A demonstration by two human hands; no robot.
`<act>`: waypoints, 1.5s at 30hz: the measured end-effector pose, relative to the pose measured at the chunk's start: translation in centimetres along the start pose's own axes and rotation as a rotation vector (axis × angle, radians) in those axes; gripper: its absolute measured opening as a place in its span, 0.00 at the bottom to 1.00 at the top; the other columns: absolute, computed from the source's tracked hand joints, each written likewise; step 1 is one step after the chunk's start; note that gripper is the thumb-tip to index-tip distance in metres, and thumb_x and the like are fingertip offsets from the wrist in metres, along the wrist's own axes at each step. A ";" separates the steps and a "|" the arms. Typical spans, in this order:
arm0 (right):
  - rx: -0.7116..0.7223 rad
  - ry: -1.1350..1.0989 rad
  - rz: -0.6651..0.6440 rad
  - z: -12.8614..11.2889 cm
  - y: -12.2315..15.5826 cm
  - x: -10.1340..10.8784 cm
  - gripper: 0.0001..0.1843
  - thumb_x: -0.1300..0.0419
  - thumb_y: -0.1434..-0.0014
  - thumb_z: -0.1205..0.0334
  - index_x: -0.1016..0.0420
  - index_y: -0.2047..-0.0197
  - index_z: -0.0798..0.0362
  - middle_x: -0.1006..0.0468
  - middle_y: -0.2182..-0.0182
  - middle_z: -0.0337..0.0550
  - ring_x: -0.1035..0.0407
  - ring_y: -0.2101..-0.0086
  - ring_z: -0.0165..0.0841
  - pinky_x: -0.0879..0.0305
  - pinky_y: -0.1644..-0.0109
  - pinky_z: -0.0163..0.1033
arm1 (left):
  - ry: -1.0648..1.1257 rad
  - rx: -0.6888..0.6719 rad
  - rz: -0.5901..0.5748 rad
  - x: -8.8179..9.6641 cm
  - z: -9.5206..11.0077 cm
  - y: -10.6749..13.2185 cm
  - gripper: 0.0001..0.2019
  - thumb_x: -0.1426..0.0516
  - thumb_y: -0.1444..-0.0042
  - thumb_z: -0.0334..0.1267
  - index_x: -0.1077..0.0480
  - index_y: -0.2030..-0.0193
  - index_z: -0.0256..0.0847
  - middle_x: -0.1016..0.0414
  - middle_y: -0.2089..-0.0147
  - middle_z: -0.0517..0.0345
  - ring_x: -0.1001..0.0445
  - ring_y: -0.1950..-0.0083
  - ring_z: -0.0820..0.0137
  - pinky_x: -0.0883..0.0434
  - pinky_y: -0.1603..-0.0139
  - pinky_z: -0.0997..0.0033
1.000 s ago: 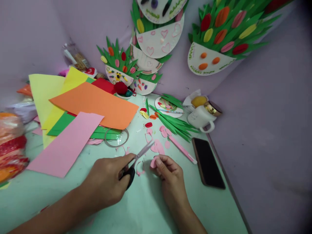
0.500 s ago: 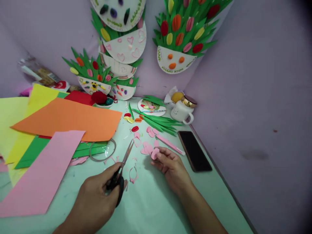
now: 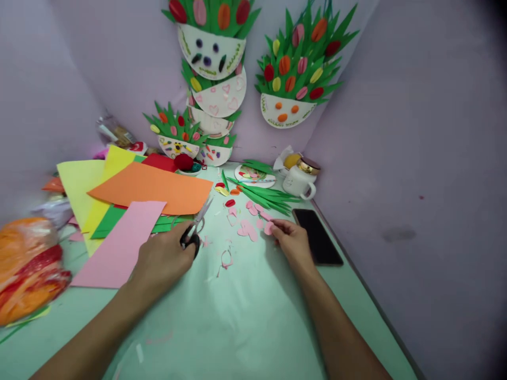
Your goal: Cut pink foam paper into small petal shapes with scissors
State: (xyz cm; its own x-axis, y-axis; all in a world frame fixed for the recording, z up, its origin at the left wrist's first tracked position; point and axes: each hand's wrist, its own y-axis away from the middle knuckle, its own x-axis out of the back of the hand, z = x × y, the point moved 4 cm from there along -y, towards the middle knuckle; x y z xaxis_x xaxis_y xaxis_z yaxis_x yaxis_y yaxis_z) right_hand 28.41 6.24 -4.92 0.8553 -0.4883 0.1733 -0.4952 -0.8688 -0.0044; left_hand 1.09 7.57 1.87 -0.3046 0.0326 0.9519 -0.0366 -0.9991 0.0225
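In my left hand [image 3: 164,256] is a pair of scissors [image 3: 190,238] with black handles, its blades pointing away over the edge of the paper stack. My right hand [image 3: 291,238] pinches a small pink paper oval [image 3: 269,228] just above the table. Beside it lie more pink paper ovals [image 3: 247,230], some overlapping. A thin pink paper scrap [image 3: 226,259] rests between the two hands. Close to my left hand a pink sheet [image 3: 122,248] lies on top of orange, yellow and green sheets.
A black phone [image 3: 318,237] lies right of my right hand. Farther back are green paper leaves [image 3: 269,196], a white mug [image 3: 297,182] and a small decorated plate [image 3: 265,182]. A plastic bag [image 3: 29,269] sits at the left. Paper-plate flower baskets [image 3: 288,111] hang on the wall.
My left hand has moved left with the scissors, toward the paper stack. My right hand has shifted right with the pink oval, near the phone. The view has tilted up and widened leftward.
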 end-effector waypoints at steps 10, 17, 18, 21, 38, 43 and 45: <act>0.342 0.236 -0.257 -2.6 6.4 -3.9 0.23 0.48 0.44 0.55 0.31 0.48 0.57 0.27 0.50 0.54 0.33 0.49 0.42 0.40 0.44 0.49 | 0.044 0.050 0.190 2.0 -2.0 -0.6 0.18 0.50 0.49 0.43 0.33 0.50 0.50 0.22 0.60 0.59 0.26 0.58 0.62 0.36 0.67 0.73; 0.425 0.742 -0.556 -3.0 10.6 -10.5 0.36 0.52 0.40 0.53 0.51 0.38 0.74 0.52 0.38 0.69 0.61 0.37 0.51 0.61 0.37 0.59 | 0.138 0.000 0.280 3.2 -2.5 -0.2 0.18 0.52 0.46 0.42 0.35 0.49 0.51 0.23 0.58 0.60 0.26 0.56 0.63 0.35 0.64 0.72; 0.435 0.741 -0.561 -3.2 10.5 -11.0 0.36 0.53 0.40 0.54 0.51 0.38 0.74 0.52 0.37 0.68 0.61 0.37 0.51 0.61 0.37 0.58 | 0.139 0.004 0.277 3.2 -2.6 -0.2 0.18 0.52 0.47 0.42 0.35 0.49 0.50 0.23 0.58 0.60 0.26 0.56 0.63 0.35 0.64 0.72; 0.487 0.606 -0.653 -4.0 10.0 -11.8 0.31 0.53 0.39 0.54 0.47 0.38 0.65 0.41 0.40 0.61 0.49 0.40 0.46 0.53 0.38 0.53 | 0.122 0.017 0.264 3.2 -2.6 -0.2 0.17 0.51 0.47 0.42 0.34 0.50 0.51 0.23 0.59 0.60 0.26 0.57 0.64 0.35 0.64 0.73; 0.346 0.517 -0.146 -4.1 2.8 -7.2 0.25 0.60 0.37 0.55 0.42 0.41 0.60 0.31 0.47 0.57 0.36 0.48 0.41 0.43 0.44 0.49 | 0.110 0.042 0.172 2.8 -2.2 -0.3 0.17 0.50 0.48 0.40 0.33 0.50 0.52 0.22 0.66 0.62 0.25 0.65 0.66 0.37 0.70 0.75; 0.495 0.882 -0.265 -4.3 2.2 -8.6 0.23 0.56 0.39 0.60 0.38 0.44 0.63 0.33 0.45 0.60 0.50 0.40 0.47 0.61 0.38 0.59 | 0.102 0.029 0.143 2.8 -1.8 -0.1 0.18 0.50 0.48 0.39 0.33 0.51 0.51 0.23 0.67 0.62 0.25 0.65 0.66 0.38 0.71 0.75; 0.548 0.953 -0.336 -4.4 3.7 -9.2 0.22 0.55 0.39 0.62 0.36 0.45 0.64 0.31 0.47 0.61 0.52 0.39 0.48 0.65 0.38 0.60 | 0.098 0.032 0.138 2.9 -1.7 -0.1 0.18 0.50 0.49 0.38 0.33 0.51 0.52 0.23 0.67 0.62 0.25 0.65 0.67 0.38 0.70 0.75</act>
State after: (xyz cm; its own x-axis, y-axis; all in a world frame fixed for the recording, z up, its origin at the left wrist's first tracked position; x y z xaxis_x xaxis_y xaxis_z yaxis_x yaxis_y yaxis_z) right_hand 18.08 7.89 -2.16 0.3531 -0.1676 0.9204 0.0688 -0.9765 -0.2042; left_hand -1.42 7.80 4.06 -0.3960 -0.1041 0.9123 0.0416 -0.9946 -0.0954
